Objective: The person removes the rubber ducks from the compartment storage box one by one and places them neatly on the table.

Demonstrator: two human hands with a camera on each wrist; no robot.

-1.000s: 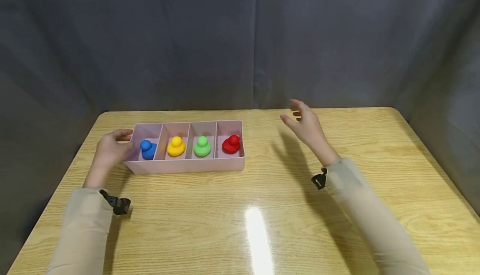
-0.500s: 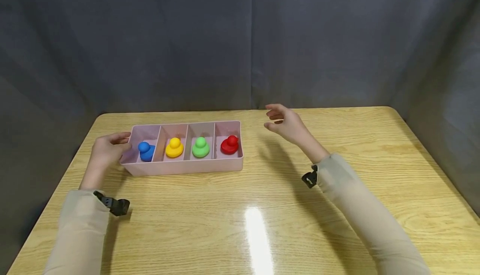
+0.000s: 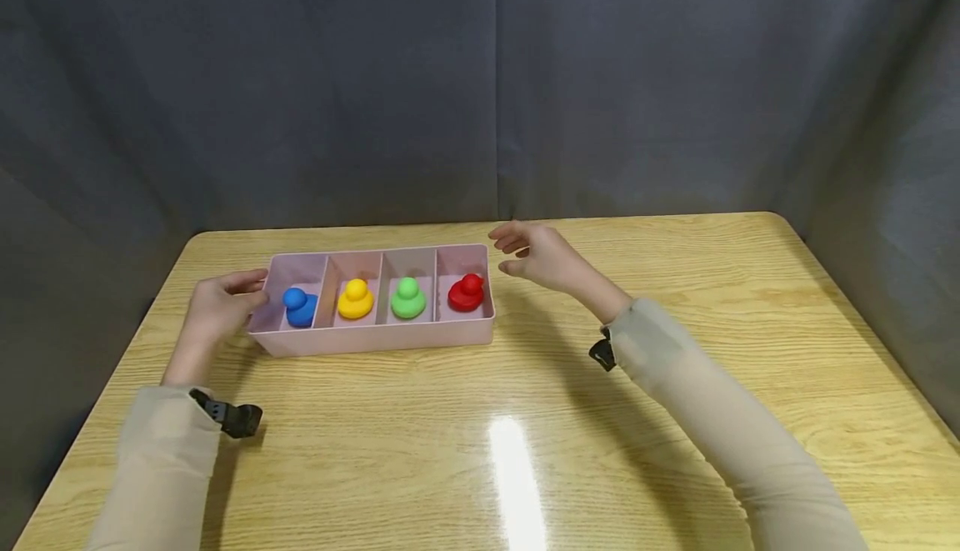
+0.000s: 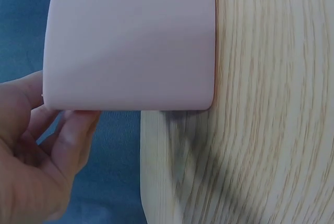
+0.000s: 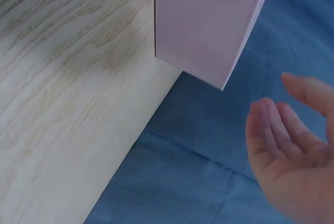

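A pink tray [image 3: 375, 336] with several compartments lies on the table at the back left. From left to right it holds a blue duck [image 3: 300, 308], a yellow duck [image 3: 356, 300], a green duck [image 3: 408, 298] and a red duck [image 3: 467, 293]. My left hand [image 3: 242, 294] grips the tray's left end, fingers curled at the end wall [image 4: 130, 41], as the left wrist view shows the hand [image 4: 42, 151]. My right hand [image 3: 519, 252] hovers open just right of the tray's right end, apart from it. The right wrist view shows the palm [image 5: 292, 151] facing the tray wall [image 5: 209, 20].
The wooden table [image 3: 525, 418] has rounded corners and a bright glare spot near the front middle. A grey-blue cloth backdrop [image 3: 480, 76] hangs behind and at both sides. Black wrist mounts sit on both beige sleeves.
My right hand has travelled left across the table from mid-right to just beside the tray's right end. The left hand stays at the left end; the tray has shifted slightly right.
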